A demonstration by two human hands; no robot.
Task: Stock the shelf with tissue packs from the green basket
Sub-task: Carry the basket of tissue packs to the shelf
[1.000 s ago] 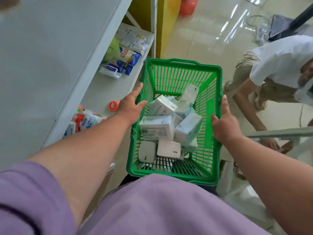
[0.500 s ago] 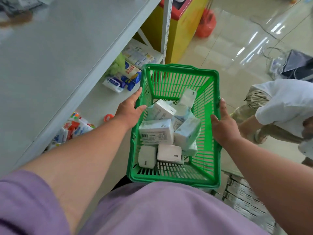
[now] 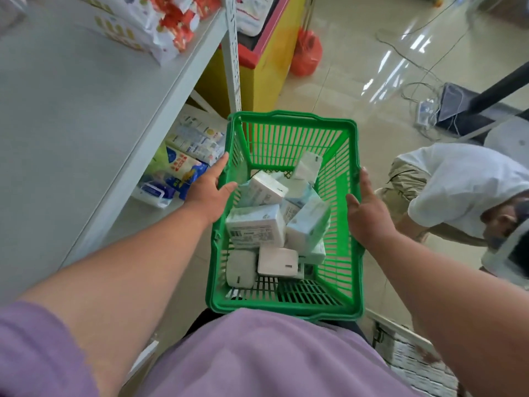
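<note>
A green basket (image 3: pixel 292 120) hangs in front of my waist, held level between both hands. My left hand (image 3: pixel 210 193) grips its left rim, thumb inside. My right hand (image 3: pixel 367 212) grips the right rim. Several white tissue packs (image 3: pixel 256 226) lie jumbled in the basket's nearer half. To my left stands a grey shelf (image 3: pixel 80 98), its wide upper board mostly bare. A lower shelf board (image 3: pixel 134 213) shows beneath it.
Red-and-white packets and boxes (image 3: pixel 160 21) sit at the upper board's far end. Blue and white packs (image 3: pixel 183 167) lie on the lower board. A person in a white shirt (image 3: pixel 458 181) crouches at right. A yellow cabinet (image 3: pixel 257 58), cables and a crate (image 3: pixel 415 353) are on the floor.
The view has tilted up, bringing the goods at the upper board's far end into sight. Both hands keep the same grip on the basket. The crouching person sits further right in view.
</note>
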